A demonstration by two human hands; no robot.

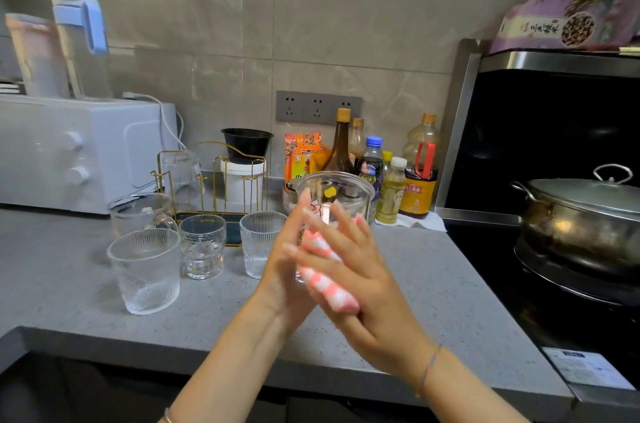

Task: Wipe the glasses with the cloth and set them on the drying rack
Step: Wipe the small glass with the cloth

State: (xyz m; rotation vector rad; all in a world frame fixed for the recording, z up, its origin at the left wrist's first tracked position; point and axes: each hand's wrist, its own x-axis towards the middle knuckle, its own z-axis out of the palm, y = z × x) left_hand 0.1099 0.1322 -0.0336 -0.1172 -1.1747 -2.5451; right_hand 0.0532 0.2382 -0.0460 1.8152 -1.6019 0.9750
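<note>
Two hands meet over the counter's [415, 284] middle: left hand [285, 263] flat, fingers straight and together against one upright glass [343, 194], mouth up, long axis vertical. Right hand [360, 284], fingers spread, presses one pink-checked cloth [329, 284] to it. Four glasses [143, 270] stand toward the counter's left, a fifth [181, 173] inverted on the gold drying rack [232, 235].

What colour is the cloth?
Pink with white bands. The cloth shows best in the head view, pressed by the right hand against the glass.

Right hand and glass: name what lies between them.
The pink checked cloth lies there. The right hand presses it against the glass. The head view shows this.
</note>
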